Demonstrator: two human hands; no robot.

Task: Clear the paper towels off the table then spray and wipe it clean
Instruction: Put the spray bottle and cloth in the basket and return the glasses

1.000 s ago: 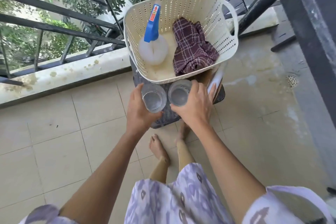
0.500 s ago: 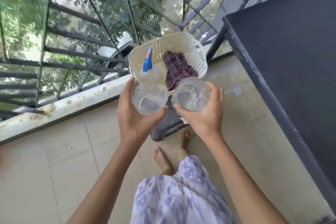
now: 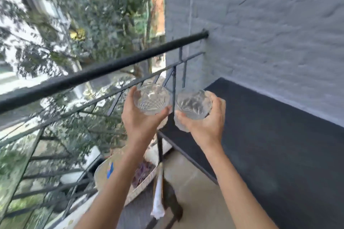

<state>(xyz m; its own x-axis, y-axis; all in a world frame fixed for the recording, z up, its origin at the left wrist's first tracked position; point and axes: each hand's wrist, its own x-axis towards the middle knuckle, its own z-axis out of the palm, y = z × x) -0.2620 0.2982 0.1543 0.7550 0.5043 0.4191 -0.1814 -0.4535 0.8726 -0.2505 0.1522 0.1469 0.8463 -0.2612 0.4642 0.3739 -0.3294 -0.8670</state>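
My left hand [image 3: 141,119] is curled round a clear patterned glass [image 3: 151,99], fingers and thumb wrapped about its sides. My right hand [image 3: 207,123] grips a second glass [image 3: 193,105] the same way. I hold the two side by side, just apart, both up in the air. Behind the right one lies the dark table [image 3: 270,145], its left end near the black railing [image 3: 89,75] and its far edge against the grey wall [image 3: 260,33]. Down below my left forearm sits a cream basket [image 3: 101,176] holding the blue-topped spray bottle [image 3: 110,170] and a plaid cloth [image 3: 142,172]. Just beside the basket stands a white roll [image 3: 158,199], too blurred for me to tell what it is.
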